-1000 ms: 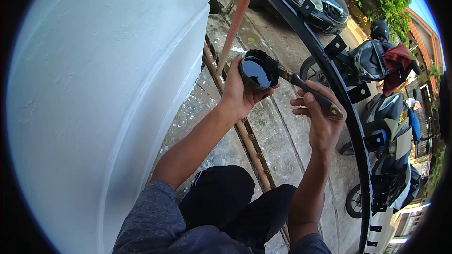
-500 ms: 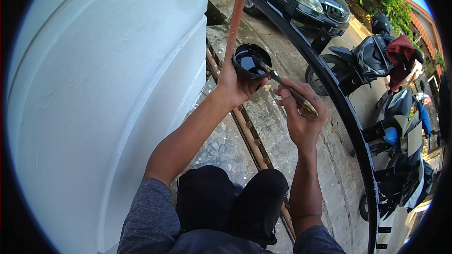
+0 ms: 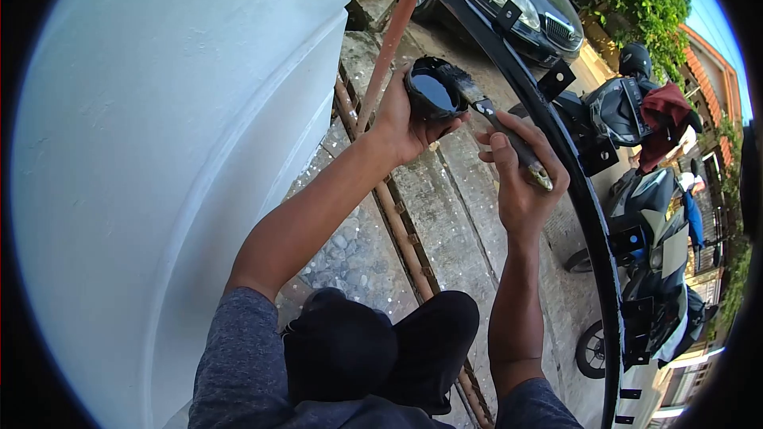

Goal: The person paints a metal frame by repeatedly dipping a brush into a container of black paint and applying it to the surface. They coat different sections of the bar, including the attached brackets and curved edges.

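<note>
On your left, the broad white-painted curved wall takes up most of the view, next to the grey, paint-speckled concrete ground. A glossy black car stands near the top, and two dark parked motorcycles lean along the right. Between them and you sweeps a long black curved metal rail with square drilled tabs; a slim salmon-red metal post meets it at the top. Your left hand cups a round dark container from the side and below — it is out in front of you, above the ground, with glossy black paint inside. Your right hand grips the dark handle of a flat paintbrush between thumb and fingers. Its black-coated bristles are at the container's right rim — whether they touch it, you cannot tell.
</note>
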Motion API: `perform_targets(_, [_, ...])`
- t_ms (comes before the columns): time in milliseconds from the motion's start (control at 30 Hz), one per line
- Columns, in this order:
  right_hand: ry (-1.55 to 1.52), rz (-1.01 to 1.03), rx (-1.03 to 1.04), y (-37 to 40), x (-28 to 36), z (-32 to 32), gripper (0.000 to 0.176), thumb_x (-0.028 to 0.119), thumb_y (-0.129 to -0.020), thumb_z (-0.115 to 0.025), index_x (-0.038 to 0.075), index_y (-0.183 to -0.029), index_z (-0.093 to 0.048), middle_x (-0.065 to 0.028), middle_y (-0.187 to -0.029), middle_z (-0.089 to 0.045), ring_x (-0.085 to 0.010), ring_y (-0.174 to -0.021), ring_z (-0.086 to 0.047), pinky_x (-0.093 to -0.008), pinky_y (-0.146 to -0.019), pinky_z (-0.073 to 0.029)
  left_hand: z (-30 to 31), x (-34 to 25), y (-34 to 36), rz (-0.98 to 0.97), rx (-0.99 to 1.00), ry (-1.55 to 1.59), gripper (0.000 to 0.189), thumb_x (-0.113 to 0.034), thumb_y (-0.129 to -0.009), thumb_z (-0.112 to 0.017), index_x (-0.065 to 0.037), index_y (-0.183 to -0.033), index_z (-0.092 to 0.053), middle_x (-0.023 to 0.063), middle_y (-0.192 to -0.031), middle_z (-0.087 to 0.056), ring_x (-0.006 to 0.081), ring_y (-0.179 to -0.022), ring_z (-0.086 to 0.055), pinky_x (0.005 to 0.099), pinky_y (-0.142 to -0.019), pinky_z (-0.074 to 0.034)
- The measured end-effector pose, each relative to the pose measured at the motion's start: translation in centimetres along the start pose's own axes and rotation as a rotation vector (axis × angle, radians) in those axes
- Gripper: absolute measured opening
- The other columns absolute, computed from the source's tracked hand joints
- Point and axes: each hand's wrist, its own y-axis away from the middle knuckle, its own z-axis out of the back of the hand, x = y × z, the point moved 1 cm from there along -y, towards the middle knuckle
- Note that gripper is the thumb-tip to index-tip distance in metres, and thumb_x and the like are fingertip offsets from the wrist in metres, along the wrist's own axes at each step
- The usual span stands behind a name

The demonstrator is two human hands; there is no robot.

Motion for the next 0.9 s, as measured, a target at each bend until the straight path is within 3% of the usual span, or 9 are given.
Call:
perform_targets(100, [-0.202, -0.121, -0.072, 0.5, 0.4, -1.0, 0.021, -0.003, -0.087, -0.063, -0.006, -0.108, -0.066, -0.0149, -0.101, -0.067, -0.0179, -0.085, -0.068, -0.0277, -0.069, -0.058, 0.0, 0.3, 0.4, 0.004, -0.008, 0.003, 0.069, -0.057, -0.096, -0.022, -0.001, -0.119, -0.055, 0.0192, -0.094, -0.067, 0.0306, -0.077, -0.071, 0.0329, -0.062, -0.062])
perform_targets(400, [-0.119, -0.165, -0.001, -3.2, 1.3, -2.2, 0.021, 0.001, -0.092, -0.059, -0.006, -0.111, -0.065, -0.0134, -0.100, -0.066, -0.0177, -0.087, -0.069, -0.0264, -0.067, -0.058, 0.9, -1.3, -2.8, 0.018, 0.033, -0.006, 0.067, -0.053, -0.096, -0.023, 0.000, -0.115, -0.057, 0.0203, -0.092, -0.067, 0.0309, -0.074, -0.070, 0.0346, -0.058, -0.062])
perform_targets(767, [0.019, -0.241, 0.134, -15.0, -0.3, -2.8, 0.019, 0.011, -0.088, -0.065, -0.006, -0.096, -0.068, -0.0127, -0.080, -0.068, -0.0180, -0.069, -0.071, -0.0257, -0.057, -0.058, 0.9, -5.0, -8.9, -0.063, 0.005, -0.027, 0.072, -0.056, -0.097, -0.022, 0.005, -0.114, -0.057, 0.0204, -0.093, -0.066, 0.0338, -0.075, -0.070, 0.0346, -0.055, -0.062])
perform_targets(900, [0.164, -0.260, 0.230, -17.1, -0.5, -3.4, 0.028, 0.019, -0.090, -0.067, -0.006, -0.104, -0.065, -0.0119, -0.085, -0.068, -0.0185, -0.074, -0.070, -0.0257, -0.062, -0.057, 0.8, -5.8, -9.9, -0.096, 0.011, -0.014, 0.071, -0.053, -0.098, -0.021, 0.008, -0.112, -0.054, 0.0219, -0.091, -0.066, 0.0340, -0.074, -0.070, 0.0341, -0.052, -0.062])
